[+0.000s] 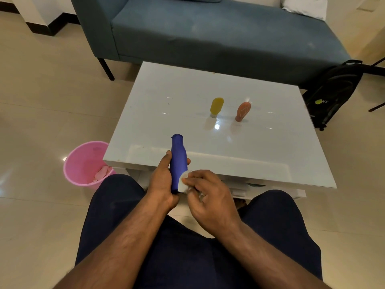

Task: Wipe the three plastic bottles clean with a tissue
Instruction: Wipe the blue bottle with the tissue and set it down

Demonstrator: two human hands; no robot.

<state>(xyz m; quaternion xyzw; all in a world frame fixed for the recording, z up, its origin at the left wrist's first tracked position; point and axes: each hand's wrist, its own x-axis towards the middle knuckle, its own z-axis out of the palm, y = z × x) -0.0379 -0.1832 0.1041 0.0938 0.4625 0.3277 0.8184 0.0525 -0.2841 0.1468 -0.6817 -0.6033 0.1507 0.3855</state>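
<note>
Three bottles: smooth plastic; blue bottle [177, 161] cylindrical at lower centre, yellow bottle [216, 106] and orange bottle [242, 111] rounded, cap-down mid-frame.
Hands: left hand [161, 181] wrapped round blue bottle; right hand [208, 195] pinching white tissue [183, 183] against it.
Bench: glossy white bench [187, 97].
Room: teal sofa [208, 34] above, pink bin [83, 163] lower left.

We see the white table [166, 113] bare across its left and near-right parts. Only a yellow bottle [216, 106] and an orange bottle [243, 111] stand far right of centre, a narrow gap between them. A pink bin [83, 163] sits near left.
</note>
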